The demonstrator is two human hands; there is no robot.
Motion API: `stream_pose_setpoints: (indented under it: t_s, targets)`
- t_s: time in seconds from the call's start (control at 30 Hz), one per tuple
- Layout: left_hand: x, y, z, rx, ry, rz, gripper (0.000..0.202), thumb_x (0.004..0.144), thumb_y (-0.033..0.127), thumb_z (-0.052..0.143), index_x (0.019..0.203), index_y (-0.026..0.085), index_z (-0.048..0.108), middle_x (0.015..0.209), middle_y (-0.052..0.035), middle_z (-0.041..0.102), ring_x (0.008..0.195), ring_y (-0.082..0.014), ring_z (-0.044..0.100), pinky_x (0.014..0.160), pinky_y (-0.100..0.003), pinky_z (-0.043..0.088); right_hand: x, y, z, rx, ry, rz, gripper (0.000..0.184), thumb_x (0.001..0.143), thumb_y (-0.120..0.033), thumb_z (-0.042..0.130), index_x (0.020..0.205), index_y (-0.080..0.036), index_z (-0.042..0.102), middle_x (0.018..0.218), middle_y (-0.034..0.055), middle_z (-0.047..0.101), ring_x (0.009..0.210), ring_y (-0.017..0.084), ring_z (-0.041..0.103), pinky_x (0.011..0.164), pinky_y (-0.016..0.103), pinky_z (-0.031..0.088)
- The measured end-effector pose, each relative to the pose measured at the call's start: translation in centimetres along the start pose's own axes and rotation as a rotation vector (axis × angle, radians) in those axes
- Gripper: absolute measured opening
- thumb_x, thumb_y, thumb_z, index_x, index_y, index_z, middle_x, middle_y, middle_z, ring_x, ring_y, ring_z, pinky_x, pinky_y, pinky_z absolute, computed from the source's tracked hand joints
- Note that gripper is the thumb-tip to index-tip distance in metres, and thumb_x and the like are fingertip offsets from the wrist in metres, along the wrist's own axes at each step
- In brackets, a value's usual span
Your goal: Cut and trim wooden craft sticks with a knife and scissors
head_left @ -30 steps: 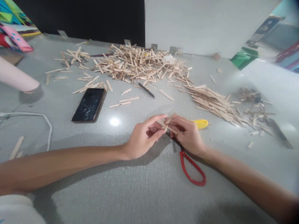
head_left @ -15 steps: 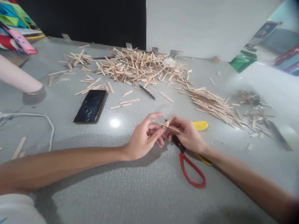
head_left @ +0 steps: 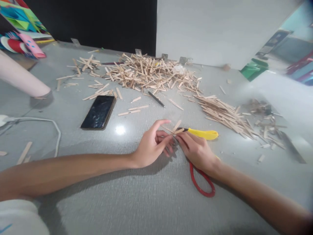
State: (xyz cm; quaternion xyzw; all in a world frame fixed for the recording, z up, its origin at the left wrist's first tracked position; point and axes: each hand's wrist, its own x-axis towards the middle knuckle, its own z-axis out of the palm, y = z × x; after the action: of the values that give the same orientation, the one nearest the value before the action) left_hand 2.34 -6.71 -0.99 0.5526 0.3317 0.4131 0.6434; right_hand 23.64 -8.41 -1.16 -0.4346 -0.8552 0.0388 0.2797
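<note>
My left hand (head_left: 152, 143) pinches a few small wooden craft sticks (head_left: 177, 125) between thumb and fingers, its index finger raised. The sticks cross one another at the fingertips. My right hand (head_left: 198, 150) meets the left there, palm down, with its fingertips closed on the near end of the same sticks. Just beyond the right hand lies a yellow-handled tool (head_left: 204, 134), its dark end partly behind the fingers. Beneath the right hand and wrist, a red loop handle (head_left: 193, 176) like that of scissors shows; the rest is hidden.
A large heap of craft sticks (head_left: 146, 71) lies at the back, and a neater pile (head_left: 220, 112) at the right. A phone (head_left: 99, 112), a black pen (head_left: 156, 99), a white cable (head_left: 58, 133) and a pale tube (head_left: 26, 76) are on the grey table (head_left: 137, 202).
My right hand has turned palm down over the red handle, its fingers drawn lower. The sticks now stand out above the fingertips, and more of the yellow handle shows.
</note>
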Motion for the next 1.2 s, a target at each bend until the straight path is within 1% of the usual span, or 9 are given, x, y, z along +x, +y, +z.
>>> stream_pose_setpoints:
  t_s: [0.13, 0.3, 0.53, 0.73, 0.9, 0.97, 1.07, 1.13, 1.2]
  targets:
    - [-0.1, -0.1, 0.0, -0.008, -0.009, 0.002, 0.051, 0.102, 0.038, 0.071, 0.145, 0.022, 0.049, 0.089, -0.0025, 0.072, 0.068, -0.0191, 0.079, 0.053, -0.025, 0.068, 0.1, 0.1, 0.1, 0.001, -0.002, -0.072, 0.031, 0.113, -0.017, 0.042, 0.104, -0.017, 0.071, 0.089, 0.0113, 0.078, 0.072, 0.019, 0.070, 0.066, 0.033, 0.056]
    - [-0.1, -0.1, 0.1, -0.014, 0.000, -0.011, 0.038, 0.102, 0.042, 0.071, 0.128, 0.020, 0.052, 0.084, -0.0003, 0.070, 0.061, -0.0165, 0.075, 0.053, -0.027, 0.068, 0.3, 0.2, -0.3, -0.026, 0.011, -0.079, 0.029, 0.112, -0.015, 0.042, 0.104, -0.015, 0.071, 0.091, 0.0127, 0.078, 0.072, 0.019, 0.070, 0.063, 0.032, 0.055]
    - [-0.1, -0.3, 0.1, -0.024, 0.024, -0.046, 0.033, 0.101, 0.042, 0.073, 0.115, 0.021, 0.052, 0.079, 0.0016, 0.069, 0.062, -0.0167, 0.075, 0.057, -0.030, 0.070, 0.4, 0.6, -0.4, 0.067, -0.071, -0.094, 0.029, 0.111, -0.017, 0.043, 0.104, -0.016, 0.071, 0.091, 0.0119, 0.077, 0.075, 0.020, 0.070, 0.068, 0.032, 0.057]
    - [-0.3, -0.1, 0.1, -0.009, 0.003, -0.028, 0.036, 0.102, 0.039, 0.071, 0.127, 0.022, 0.052, 0.083, 0.0006, 0.070, 0.062, -0.0164, 0.075, 0.056, -0.029, 0.069, 0.3, -0.1, -0.3, 0.087, -0.023, -0.144, 0.026, 0.111, -0.014, 0.043, 0.099, -0.016, 0.067, 0.084, 0.0096, 0.075, 0.068, 0.019, 0.067, 0.064, 0.032, 0.055]
    - [-0.5, -0.4, 0.0, 0.127, -0.031, 0.024, 0.033, 0.106, 0.039, 0.064, 0.132, 0.020, 0.056, 0.085, -0.0014, 0.071, 0.067, -0.0179, 0.078, 0.061, -0.028, 0.069, 0.2, -0.3, -0.1, 0.071, 0.008, -0.175, 0.030, 0.109, -0.013, 0.043, 0.089, -0.016, 0.065, 0.072, 0.0052, 0.068, 0.059, 0.016, 0.059, 0.056, 0.031, 0.047]
    - [-0.4, -0.6, 0.0, 0.164, -0.030, 0.030, 0.032, 0.107, 0.039, 0.063, 0.132, 0.021, 0.055, 0.083, -0.0008, 0.071, 0.066, -0.0164, 0.077, 0.059, -0.024, 0.066, 0.2, -0.4, 0.2, 0.111, 0.038, -0.113, 0.029, 0.109, -0.013, 0.045, 0.088, -0.016, 0.065, 0.070, 0.0033, 0.066, 0.057, 0.015, 0.056, 0.055, 0.029, 0.044]
    - [-0.2, -0.7, 0.0, 0.182, 0.025, 0.020, 0.037, 0.106, 0.041, 0.064, 0.131, 0.025, 0.042, 0.081, 0.0039, 0.069, 0.055, -0.0114, 0.069, 0.046, -0.017, 0.053, 0.4, -0.6, 0.5, 0.153, 0.088, -0.014, 0.023, 0.107, -0.013, 0.050, 0.092, -0.016, 0.067, 0.069, 0.0004, 0.065, 0.057, 0.013, 0.054, 0.057, 0.027, 0.044]
    - [-0.1, -0.5, 0.0, 0.177, 0.064, -0.024, 0.039, 0.105, 0.045, 0.065, 0.125, 0.028, 0.036, 0.082, 0.0070, 0.066, 0.048, -0.0086, 0.062, 0.044, -0.017, 0.047, 0.6, -0.7, 0.6, 0.170, 0.112, 0.024, 0.021, 0.106, -0.013, 0.052, 0.092, -0.016, 0.067, 0.068, -0.0011, 0.064, 0.056, 0.012, 0.053, 0.058, 0.026, 0.044]
    - [0.0, -0.2, -0.1, 0.180, 0.047, -0.083, 0.034, 0.107, 0.050, 0.060, 0.117, 0.026, 0.039, 0.076, 0.0078, 0.064, 0.044, -0.0080, 0.057, 0.042, -0.018, 0.044, 0.6, -0.7, 0.6, 0.182, 0.123, 0.036, 0.021, 0.106, -0.013, 0.053, 0.090, -0.017, 0.067, 0.067, -0.0014, 0.062, 0.057, 0.012, 0.053, 0.058, 0.026, 0.044]
